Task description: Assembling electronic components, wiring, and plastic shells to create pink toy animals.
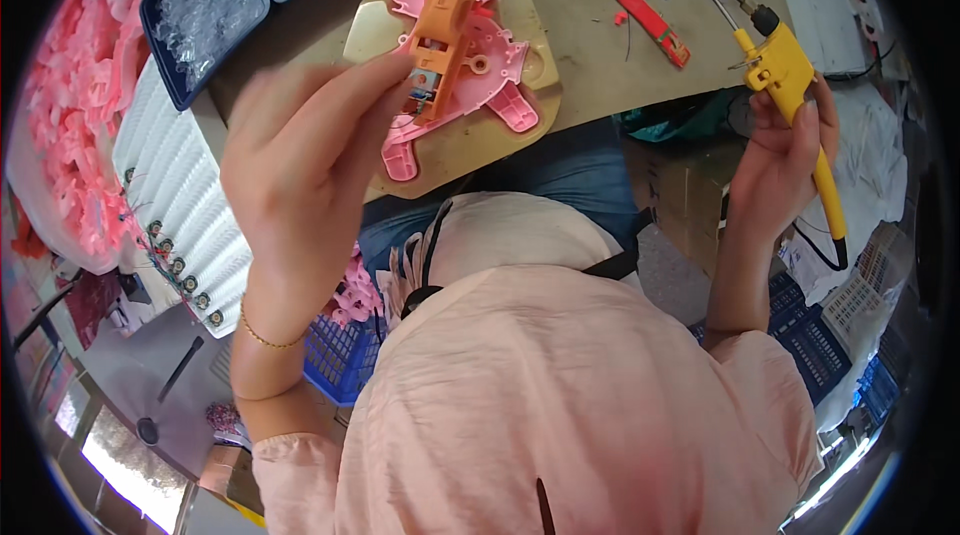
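Observation:
My left hand (305, 135), partly blurred, has its fingers pinched together at the left edge of an orange plastic housing (450, 10). What lies between the fingertips is hidden. A small component and thin wires (424, 87) show in the housing's opening. Behind and below it lies an open pink toy shell (490, 70) with two leg-like parts, on a tan shaped board (535, 50). Out to the right, my right hand (785, 150) is closed around a yellow soldering gun (780, 60), its metal tip pointing up and left and its black cord hanging below.
A red-handled utility knife (650, 25) lies on the worktable (590, 85) beside small metal bits. Dark blue trays (265, 10) of clear plastic pieces stand at far left. Pink parts (75, 85) are heaped there, near white ribbed trays (185, 185). A blue basket (335, 360) sits below.

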The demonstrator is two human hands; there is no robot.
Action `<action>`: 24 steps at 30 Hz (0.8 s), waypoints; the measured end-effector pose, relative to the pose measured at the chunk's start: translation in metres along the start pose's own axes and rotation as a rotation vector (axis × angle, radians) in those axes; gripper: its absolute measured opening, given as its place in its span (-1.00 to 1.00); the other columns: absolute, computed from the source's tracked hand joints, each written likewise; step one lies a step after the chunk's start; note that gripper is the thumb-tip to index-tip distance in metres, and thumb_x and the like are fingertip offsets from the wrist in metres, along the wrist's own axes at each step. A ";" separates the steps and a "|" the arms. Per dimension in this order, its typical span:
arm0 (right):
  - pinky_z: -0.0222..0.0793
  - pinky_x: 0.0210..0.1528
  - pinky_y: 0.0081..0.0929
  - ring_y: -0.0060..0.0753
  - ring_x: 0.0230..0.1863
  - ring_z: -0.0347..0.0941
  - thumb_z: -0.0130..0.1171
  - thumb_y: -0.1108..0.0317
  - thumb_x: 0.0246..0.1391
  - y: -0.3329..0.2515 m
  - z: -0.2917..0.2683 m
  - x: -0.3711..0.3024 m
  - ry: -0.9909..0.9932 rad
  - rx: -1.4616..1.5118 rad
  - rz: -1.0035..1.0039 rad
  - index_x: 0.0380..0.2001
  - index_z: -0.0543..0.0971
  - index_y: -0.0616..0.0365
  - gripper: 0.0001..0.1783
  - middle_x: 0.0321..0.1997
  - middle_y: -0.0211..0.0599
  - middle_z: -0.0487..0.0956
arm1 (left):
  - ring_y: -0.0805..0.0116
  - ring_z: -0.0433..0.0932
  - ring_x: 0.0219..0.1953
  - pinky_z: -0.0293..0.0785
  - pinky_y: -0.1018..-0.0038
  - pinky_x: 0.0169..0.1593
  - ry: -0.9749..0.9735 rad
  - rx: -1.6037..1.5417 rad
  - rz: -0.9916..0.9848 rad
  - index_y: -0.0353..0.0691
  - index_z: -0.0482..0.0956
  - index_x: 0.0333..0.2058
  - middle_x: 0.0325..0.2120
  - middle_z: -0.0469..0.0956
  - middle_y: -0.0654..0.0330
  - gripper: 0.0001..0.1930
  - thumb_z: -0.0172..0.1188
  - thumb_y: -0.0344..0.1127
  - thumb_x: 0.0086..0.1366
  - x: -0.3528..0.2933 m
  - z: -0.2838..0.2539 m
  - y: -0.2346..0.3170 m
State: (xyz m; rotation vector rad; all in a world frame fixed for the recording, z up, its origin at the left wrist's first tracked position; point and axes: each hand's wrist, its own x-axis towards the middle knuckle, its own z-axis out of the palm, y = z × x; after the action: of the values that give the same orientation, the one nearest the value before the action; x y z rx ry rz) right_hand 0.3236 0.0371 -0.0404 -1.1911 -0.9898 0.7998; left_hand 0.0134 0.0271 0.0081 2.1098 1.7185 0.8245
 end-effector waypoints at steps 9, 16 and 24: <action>0.40 -0.04 -0.42 -0.26 -0.13 0.47 -0.08 0.37 0.18 0.000 -0.021 -0.004 0.006 0.024 -0.016 0.05 0.27 0.32 -0.61 -0.01 -0.01 0.42 | 0.40 0.55 -0.24 0.44 0.56 -0.15 -0.315 -0.145 -0.129 -0.37 0.57 -0.29 -0.16 0.52 0.10 -0.84 0.15 -0.41 0.19 0.055 0.011 -0.016; 0.38 -0.07 -0.42 -0.27 -0.03 0.40 -0.02 0.33 0.15 0.013 -0.019 -0.009 -0.051 -0.013 0.058 0.08 0.25 0.32 -0.53 0.04 -0.01 0.38 | 0.38 0.53 -0.27 0.44 0.52 -0.25 -0.007 -0.081 -0.191 -0.32 0.58 -0.29 -0.34 0.56 0.15 -0.85 0.19 -0.46 0.14 -0.003 0.016 -0.011; 0.25 0.15 -0.27 -0.23 0.09 0.34 0.21 0.19 0.03 -0.011 -0.001 -0.032 -0.429 -0.057 0.001 0.07 0.26 0.25 -0.39 0.06 -0.09 0.39 | 0.16 0.41 -0.42 0.29 0.36 -0.25 0.013 -0.163 -0.171 -0.23 0.54 -0.47 -0.52 0.46 0.18 -0.95 0.20 -0.42 0.05 0.001 0.039 0.007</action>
State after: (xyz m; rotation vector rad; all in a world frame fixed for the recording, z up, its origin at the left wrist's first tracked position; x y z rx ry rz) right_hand 0.3128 0.0052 -0.0354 -1.0889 -1.3679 1.0599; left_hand 0.0422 0.0311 -0.0183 1.8282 1.7460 0.8959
